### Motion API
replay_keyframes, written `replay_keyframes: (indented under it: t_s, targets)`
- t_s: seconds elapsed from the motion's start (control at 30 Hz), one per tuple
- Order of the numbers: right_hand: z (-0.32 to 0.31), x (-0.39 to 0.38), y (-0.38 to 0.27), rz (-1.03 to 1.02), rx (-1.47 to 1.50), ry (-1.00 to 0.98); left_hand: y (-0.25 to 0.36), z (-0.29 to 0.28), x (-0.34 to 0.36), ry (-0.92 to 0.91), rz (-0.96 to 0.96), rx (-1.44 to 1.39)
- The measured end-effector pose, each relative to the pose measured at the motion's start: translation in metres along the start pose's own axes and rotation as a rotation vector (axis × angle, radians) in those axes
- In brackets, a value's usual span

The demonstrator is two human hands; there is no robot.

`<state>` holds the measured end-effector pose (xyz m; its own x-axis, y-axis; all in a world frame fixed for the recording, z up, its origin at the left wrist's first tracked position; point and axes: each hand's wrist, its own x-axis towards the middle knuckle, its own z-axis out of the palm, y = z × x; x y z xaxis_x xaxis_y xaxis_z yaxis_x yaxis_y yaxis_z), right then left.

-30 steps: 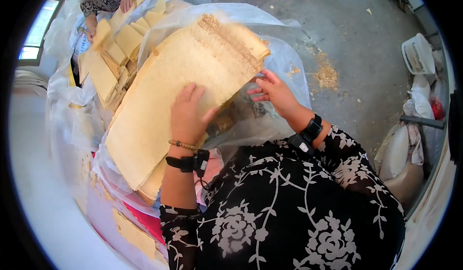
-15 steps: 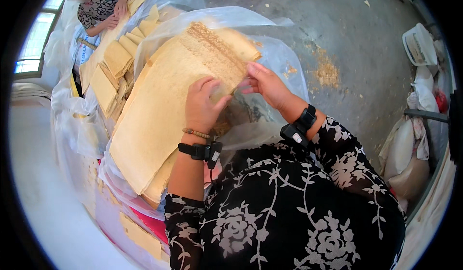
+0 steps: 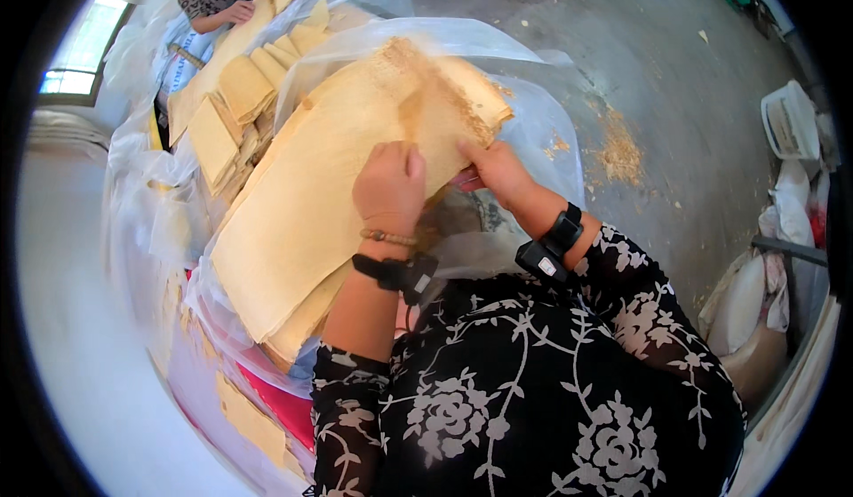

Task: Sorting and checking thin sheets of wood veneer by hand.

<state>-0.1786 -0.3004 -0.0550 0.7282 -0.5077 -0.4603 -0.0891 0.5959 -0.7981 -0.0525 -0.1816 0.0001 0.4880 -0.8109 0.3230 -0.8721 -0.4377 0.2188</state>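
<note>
Your two hands work at one stack of large tan sheets (image 3: 302, 204), lying before you on clear plastic (image 3: 542, 115). Your right hand (image 3: 498, 173) pinches its near-right edge, thumb on top. Your left hand (image 3: 391, 182) curls above it beside one blurred brown scrap (image 3: 410, 113); you can't tell whether it's gripped.

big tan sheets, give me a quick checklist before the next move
1. Right hand at the edge of the tan sheets, thumb on top: ok.
2. Left hand holding something: cannot tell, its fingers are curled out of sight.
3. Sheet edges lined up: not ok, they fan apart at the near corner.
4. Top surface even: not ok, a rough brown band runs near the far end.
5. Co-worker's hands clear of these sheets: ok.
</note>
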Motion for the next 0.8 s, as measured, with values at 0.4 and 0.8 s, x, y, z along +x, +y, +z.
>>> replay_keyframes:
  t_s: [0.4, 0.8]
  targets:
    - [0.014, -0.024, -0.029, 0.372, -0.221, -0.059, -0.100, -0.066, -0.141, 0.375, -1.290, -1.497]
    - [0.163, 0.002, -0.003, -0.157, -0.927, -0.240, -0.149, -0.071, -0.178, 0.364, -1.298, -1.377]
